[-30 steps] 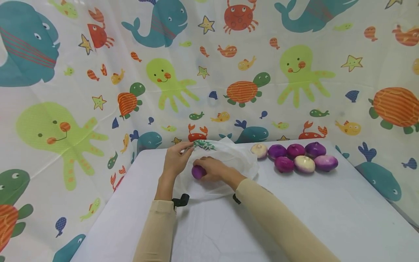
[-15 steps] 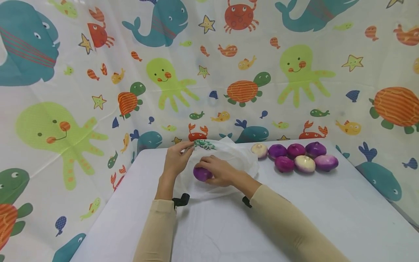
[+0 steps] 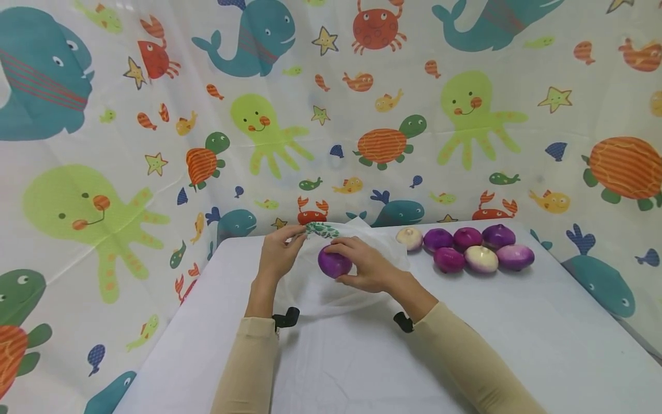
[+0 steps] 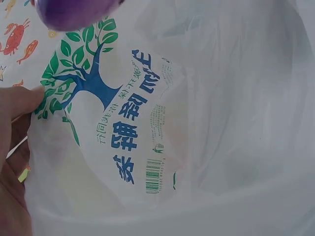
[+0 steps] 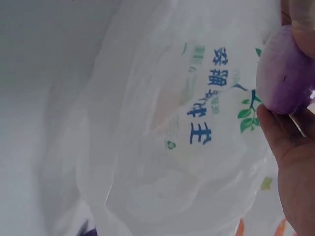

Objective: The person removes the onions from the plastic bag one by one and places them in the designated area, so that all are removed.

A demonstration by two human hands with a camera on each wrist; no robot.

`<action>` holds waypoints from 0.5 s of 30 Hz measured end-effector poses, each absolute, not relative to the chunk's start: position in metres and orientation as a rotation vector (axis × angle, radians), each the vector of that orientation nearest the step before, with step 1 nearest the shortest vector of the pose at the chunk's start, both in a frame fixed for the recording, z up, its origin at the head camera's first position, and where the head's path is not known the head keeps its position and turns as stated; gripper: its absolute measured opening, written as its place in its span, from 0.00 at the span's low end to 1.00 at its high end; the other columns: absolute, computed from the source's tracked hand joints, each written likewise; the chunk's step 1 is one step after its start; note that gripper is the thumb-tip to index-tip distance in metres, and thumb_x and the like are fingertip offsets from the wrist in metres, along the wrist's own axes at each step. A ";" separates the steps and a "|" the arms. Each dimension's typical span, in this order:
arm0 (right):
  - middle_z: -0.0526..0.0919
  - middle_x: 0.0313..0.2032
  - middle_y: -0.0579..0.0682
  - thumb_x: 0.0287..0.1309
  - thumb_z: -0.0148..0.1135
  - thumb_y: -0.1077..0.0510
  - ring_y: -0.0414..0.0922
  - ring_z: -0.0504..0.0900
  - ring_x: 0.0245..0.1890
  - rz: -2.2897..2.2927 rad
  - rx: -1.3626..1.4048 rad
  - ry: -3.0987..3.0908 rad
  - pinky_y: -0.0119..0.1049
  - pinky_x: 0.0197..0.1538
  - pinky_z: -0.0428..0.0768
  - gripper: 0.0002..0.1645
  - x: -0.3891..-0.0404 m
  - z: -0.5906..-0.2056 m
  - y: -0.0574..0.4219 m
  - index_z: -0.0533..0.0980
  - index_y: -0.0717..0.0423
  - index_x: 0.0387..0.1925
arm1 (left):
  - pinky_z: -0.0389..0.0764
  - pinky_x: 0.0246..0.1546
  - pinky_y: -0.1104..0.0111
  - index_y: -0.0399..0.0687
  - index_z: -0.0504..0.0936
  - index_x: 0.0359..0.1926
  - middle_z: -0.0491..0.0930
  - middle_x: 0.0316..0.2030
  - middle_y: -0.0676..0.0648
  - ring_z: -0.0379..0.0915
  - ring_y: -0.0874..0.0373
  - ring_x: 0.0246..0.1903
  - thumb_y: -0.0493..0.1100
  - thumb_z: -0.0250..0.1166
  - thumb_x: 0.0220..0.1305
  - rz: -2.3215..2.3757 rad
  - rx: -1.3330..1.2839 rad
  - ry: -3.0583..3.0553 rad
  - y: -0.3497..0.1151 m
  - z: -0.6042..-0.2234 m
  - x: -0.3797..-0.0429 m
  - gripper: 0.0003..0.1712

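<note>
My right hand [image 3: 371, 267] grips a round purple onion [image 3: 332, 264], thumb below and fingers over its far side. The onion is over a thin white plastic bag [image 3: 310, 296], which lies spread on the table. In the right wrist view the onion [image 5: 279, 73] has a pale side and a purple side. My left hand [image 3: 276, 253] pinches the bag's upper left edge beside the green leaf print. The left wrist view has the bag [image 4: 221, 123] across most of it, with a tree print, blue lettering and a barcode; the onion [image 4: 74, 12] enters at the top.
Several onions, among them a white one [image 3: 410, 238], a dark purple one [image 3: 499, 236] and a half-white one [image 3: 481, 259], sit in two rows at the table's back right. A sea-animal curtain [image 3: 331, 161] hangs behind the white table [image 3: 341, 368].
My right hand has moved up and to the right with the onion, which shows more fully now. The left hand has stayed at the bag's edge.
</note>
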State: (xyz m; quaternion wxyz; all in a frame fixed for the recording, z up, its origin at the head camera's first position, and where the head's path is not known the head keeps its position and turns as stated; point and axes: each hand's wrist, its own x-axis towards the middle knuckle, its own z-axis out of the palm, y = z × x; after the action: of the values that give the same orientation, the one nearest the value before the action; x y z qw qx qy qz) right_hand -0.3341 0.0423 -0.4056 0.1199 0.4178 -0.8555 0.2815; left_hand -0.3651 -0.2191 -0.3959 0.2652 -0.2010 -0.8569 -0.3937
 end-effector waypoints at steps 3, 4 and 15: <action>0.72 0.71 0.49 0.53 0.81 0.55 0.52 0.71 0.71 0.859 1.193 -2.491 0.49 0.62 0.85 0.44 -0.332 -0.404 0.049 0.71 0.39 0.70 | 0.89 0.50 0.54 0.48 0.89 0.55 0.89 0.52 0.47 0.86 0.50 0.53 0.41 0.69 0.71 -1.072 -0.538 -2.317 -0.219 -0.396 -0.364 0.13; 0.72 0.71 0.50 0.53 0.81 0.55 0.52 0.71 0.70 0.859 1.188 -2.486 0.49 0.61 0.85 0.44 -0.331 -0.403 0.050 0.71 0.39 0.69 | 0.89 0.51 0.54 0.49 0.89 0.54 0.89 0.52 0.47 0.85 0.50 0.53 0.41 0.69 0.71 -1.075 -0.532 -2.319 -0.219 -0.396 -0.364 0.13; 0.71 0.71 0.52 0.54 0.80 0.55 0.54 0.71 0.70 0.793 1.116 -2.459 0.52 0.60 0.85 0.42 -0.331 -0.390 0.075 0.72 0.40 0.69 | 0.89 0.52 0.54 0.49 0.89 0.55 0.89 0.53 0.47 0.85 0.51 0.54 0.42 0.69 0.71 -1.074 -0.508 -2.338 -0.218 -0.393 -0.362 0.14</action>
State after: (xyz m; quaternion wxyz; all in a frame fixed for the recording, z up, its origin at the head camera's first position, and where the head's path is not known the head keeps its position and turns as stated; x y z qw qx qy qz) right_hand -0.3315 0.0754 -0.3905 0.1629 0.3912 -0.8620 0.2781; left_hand -0.3624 -0.2175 -0.3928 0.2564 -0.1873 -0.8616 -0.3959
